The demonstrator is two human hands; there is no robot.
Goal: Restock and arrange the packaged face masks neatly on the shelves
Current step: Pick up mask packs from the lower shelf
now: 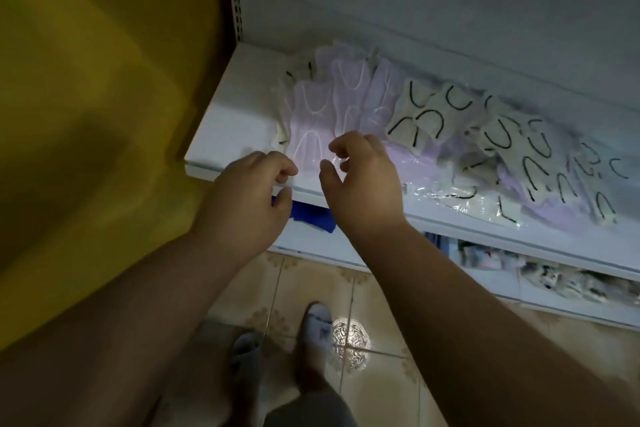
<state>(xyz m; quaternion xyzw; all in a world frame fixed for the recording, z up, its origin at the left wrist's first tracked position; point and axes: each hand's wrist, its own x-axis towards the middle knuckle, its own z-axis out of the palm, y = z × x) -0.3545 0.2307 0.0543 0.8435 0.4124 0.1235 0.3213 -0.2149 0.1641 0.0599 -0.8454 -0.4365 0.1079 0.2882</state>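
Lilac packaged masks (311,121) mid-frame on white shelf (221,135), no legible writing; left hand (249,198) and right hand (363,184) fingers curled, empty.

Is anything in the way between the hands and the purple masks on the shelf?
Nothing visible is. The left hand and right hand hang at the front edge of the shelf, fingers loosely curled, right next to the purple mask packs. Whether the fingertips already touch the plastic cannot be told.

Both hands, left hand (247,199) and right hand (363,180), fingers curled, over lilac mask packs (311,114) at shelf (221,135) edge.
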